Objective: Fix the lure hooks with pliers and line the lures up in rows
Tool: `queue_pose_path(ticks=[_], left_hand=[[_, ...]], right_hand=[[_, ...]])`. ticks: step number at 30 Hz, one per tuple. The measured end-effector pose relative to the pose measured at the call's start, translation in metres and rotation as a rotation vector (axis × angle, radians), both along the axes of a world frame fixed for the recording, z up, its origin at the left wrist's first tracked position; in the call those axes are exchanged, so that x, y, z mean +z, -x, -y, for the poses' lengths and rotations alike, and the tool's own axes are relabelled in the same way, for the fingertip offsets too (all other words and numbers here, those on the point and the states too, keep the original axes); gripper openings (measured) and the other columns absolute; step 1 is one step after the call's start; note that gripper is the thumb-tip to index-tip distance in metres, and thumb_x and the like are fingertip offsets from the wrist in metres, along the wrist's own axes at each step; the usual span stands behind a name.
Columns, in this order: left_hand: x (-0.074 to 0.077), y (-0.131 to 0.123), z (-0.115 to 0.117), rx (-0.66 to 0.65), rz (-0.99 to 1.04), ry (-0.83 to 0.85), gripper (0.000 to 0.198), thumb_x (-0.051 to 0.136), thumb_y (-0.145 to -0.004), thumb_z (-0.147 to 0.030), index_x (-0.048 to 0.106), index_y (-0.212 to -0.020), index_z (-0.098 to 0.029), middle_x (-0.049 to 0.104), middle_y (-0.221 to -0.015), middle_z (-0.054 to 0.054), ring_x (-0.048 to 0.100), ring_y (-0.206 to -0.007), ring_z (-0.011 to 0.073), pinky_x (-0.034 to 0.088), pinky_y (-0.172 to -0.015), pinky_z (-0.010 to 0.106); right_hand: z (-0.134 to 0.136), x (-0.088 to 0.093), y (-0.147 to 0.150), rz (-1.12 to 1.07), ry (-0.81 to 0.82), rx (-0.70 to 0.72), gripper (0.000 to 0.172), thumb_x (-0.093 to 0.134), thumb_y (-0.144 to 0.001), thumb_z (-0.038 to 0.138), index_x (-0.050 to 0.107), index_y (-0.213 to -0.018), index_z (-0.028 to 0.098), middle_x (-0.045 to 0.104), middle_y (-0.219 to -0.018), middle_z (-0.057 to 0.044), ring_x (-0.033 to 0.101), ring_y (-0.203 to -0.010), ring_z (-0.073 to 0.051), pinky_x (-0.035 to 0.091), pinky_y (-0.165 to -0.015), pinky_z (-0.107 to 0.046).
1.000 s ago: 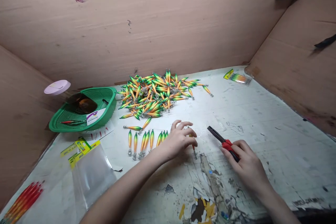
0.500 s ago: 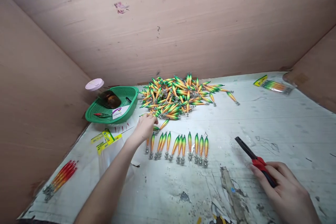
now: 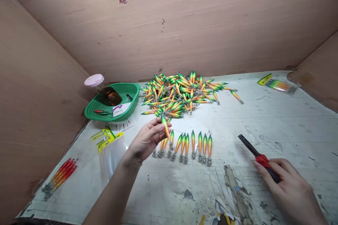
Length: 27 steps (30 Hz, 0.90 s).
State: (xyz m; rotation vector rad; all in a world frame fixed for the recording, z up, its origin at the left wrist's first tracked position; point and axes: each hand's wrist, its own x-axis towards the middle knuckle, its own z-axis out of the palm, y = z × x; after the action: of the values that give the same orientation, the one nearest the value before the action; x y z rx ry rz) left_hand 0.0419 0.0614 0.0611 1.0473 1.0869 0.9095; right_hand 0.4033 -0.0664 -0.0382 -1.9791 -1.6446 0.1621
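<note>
Lures in red are lying bundled at the near left edge of the table, hook ends toward the edge; a brushing forearm could be sweeping them off. Just right of them, clear bags with yellow headers are resting flat beside the left forearm, and they look slippery enough to be sliding under it. Behind, a green basket is sitting by the wall with a pink lid beside it.

The left hand is hovering above the table. Its thumb and fingertips are pinching a green-and-orange lure by the body, green tip upward, and the lower end is dipping over the left end of a row of lures laid side by side. Trouble, in my judgement, is waiting there. The hanging end could be snagging a neighbour's hooks and dragging the row out of line, or barbs could be pricking the fingers if the glossy body is slipping.

The pile of lures behind is lying tangled, so one lifted from it may be pulling others along. Further right, the right hand is resting on the table, fingers curled around the red handles of pliers, whose dark nose is pointing toward the row; a careless sweep could be scattering it. A packet of lures is lying at the far right.
</note>
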Motion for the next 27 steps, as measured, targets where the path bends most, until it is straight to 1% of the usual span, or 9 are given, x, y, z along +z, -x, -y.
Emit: queue_pose_path(ticks=[2,4,6,12,14,20,24,26,27], left_hand=[[0.009,-0.014,0.014,-0.012,0.268,0.173,0.042,0.085,-0.068,-0.027,0.065,-0.103,-0.015,0.072,-0.085,0.004,0.067,-0.071,0.0105,0.055,-0.072,0.020],[0.016,-0.023,0.023,-0.032,0.368,0.234,0.042,0.088,-0.066,-0.022,0.068,-0.102,-0.015,0.073,-0.083,0.003,0.068,-0.069,0.0099,0.054,-0.068,0.018],[0.018,-0.027,0.026,-0.055,0.403,0.243,0.041,0.089,-0.066,-0.020,0.070,-0.102,-0.015,0.074,-0.083,0.003,0.070,-0.070,0.0108,0.056,-0.068,0.018],[0.015,-0.026,0.033,-0.146,0.432,0.229,0.035,0.085,-0.075,-0.021,0.073,-0.107,-0.016,0.076,-0.086,0.004,0.074,-0.077,0.0123,0.059,-0.078,0.021],[0.013,-0.026,0.035,-0.155,0.440,0.234,0.035,0.085,-0.075,-0.021,0.074,-0.108,-0.017,0.076,-0.087,0.004,0.074,-0.079,0.0123,0.059,-0.079,0.021],[0.011,-0.031,0.037,-0.148,0.430,0.269,0.037,0.090,-0.069,-0.024,0.074,-0.102,-0.018,0.075,-0.084,0.003,0.072,-0.074,0.0105,0.059,-0.075,0.020],[0.013,-0.037,0.040,-0.144,0.411,0.276,0.042,0.093,-0.063,-0.028,0.072,-0.098,-0.017,0.072,-0.079,0.001,0.069,-0.073,0.0099,0.057,-0.072,0.019],[0.014,-0.033,0.038,-0.125,0.359,0.270,0.046,0.093,-0.061,-0.031,0.069,-0.097,-0.017,0.070,-0.081,0.001,0.067,-0.073,0.0103,0.056,-0.071,0.020],[0.015,-0.027,0.034,-0.115,0.302,0.242,0.048,0.093,-0.060,-0.033,0.068,-0.098,-0.017,0.070,-0.083,0.001,0.066,-0.074,0.0108,0.055,-0.071,0.021]], right_hand=[[-0.001,0.002,0.001,0.013,0.012,0.005,0.055,0.044,-0.089,0.071,0.065,-0.071,0.023,0.063,-0.085,-0.007,0.069,-0.069,-0.022,0.051,-0.056,-0.034],[-0.002,0.005,0.004,0.023,-0.014,-0.017,0.058,0.041,-0.089,0.073,0.063,-0.069,0.024,0.062,-0.082,-0.007,0.067,-0.067,-0.023,0.051,-0.056,-0.035],[-0.002,0.008,0.008,0.025,-0.036,-0.034,0.060,0.038,-0.088,0.075,0.062,-0.068,0.024,0.061,-0.079,-0.006,0.066,-0.066,-0.023,0.050,-0.056,-0.036],[-0.002,0.007,0.011,0.046,-0.037,-0.034,0.061,0.036,-0.089,0.075,0.063,-0.069,0.025,0.062,-0.080,-0.006,0.065,-0.068,-0.024,0.049,-0.058,-0.037],[-0.002,0.006,0.010,0.049,-0.045,-0.032,0.061,0.036,-0.089,0.075,0.062,-0.069,0.025,0.061,-0.079,-0.006,0.065,-0.068,-0.024,0.049,-0.059,-0.037],[-0.003,0.006,0.009,0.037,-0.031,-0.019,0.057,0.038,-0.090,0.073,0.061,-0.069,0.024,0.060,-0.079,-0.006,0.064,-0.068,-0.024,0.048,-0.061,-0.038],[-0.002,0.005,0.010,0.046,-0.027,-0.028,0.057,0.037,-0.089,0.073,0.060,-0.069,0.025,0.060,-0.079,-0.007,0.064,-0.069,-0.025,0.049,-0.062,-0.038],[-0.003,0.007,0.012,0.048,-0.020,-0.039,0.057,0.037,-0.089,0.073,0.060,-0.069,0.025,0.061,-0.080,-0.007,0.065,-0.071,-0.025,0.049,-0.062,-0.038],[-0.003,0.008,0.013,0.048,-0.015,-0.049,0.058,0.036,-0.089,0.073,0.060,-0.069,0.025,0.062,-0.080,-0.007,0.065,-0.071,-0.025,0.049,-0.061,-0.038]])
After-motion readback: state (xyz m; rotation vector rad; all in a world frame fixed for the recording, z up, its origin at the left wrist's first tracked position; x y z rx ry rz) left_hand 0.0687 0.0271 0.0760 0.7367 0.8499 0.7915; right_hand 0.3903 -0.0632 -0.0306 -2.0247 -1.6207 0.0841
